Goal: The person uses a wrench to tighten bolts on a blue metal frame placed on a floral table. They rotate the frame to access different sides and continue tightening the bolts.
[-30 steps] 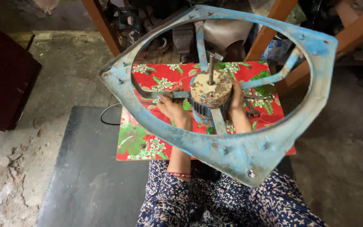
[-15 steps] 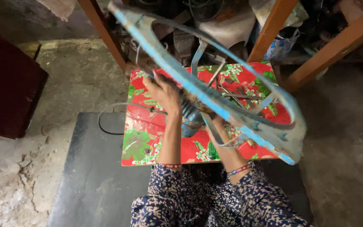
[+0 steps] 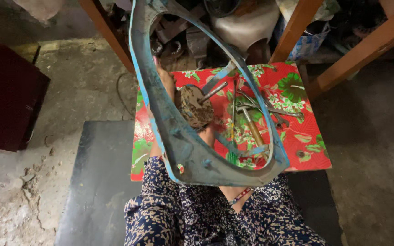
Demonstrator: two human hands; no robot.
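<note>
Over the small table with the red floral cloth (image 3: 306, 136) we hold one worn blue fan frame (image 3: 192, 157) tipped up nearly on edge, its rim running from the top of the view down to our lap. Our left hand (image 3: 165, 82) reaches up behind the left side of the rim, fingers wrapped on it as far as we can see; our right hand (image 3: 208, 134) is mostly hidden behind the lower rim and the motor, so we cannot tell how it grips, only that it sits under the hub. One rusty motor (image 3: 194, 107) is seated at the centre of the frame, its single shaft (image 3: 213, 92) pointing up and to the right, and the blue support arms we can see join it to the rim, so we judge that nothing has yet come off the frame. On the cloth, seen through the ring, lie several hand tools (image 3: 256, 114): we count roughly four spanner-like pieces and one wooden-handled tool (image 3: 254, 132), though they overlap and the count is uncertain. One round washer or nut (image 3: 301, 154) lies apart near the right edge. None of the tools is in hand, so any loosening work looks to lie ahead
</note>
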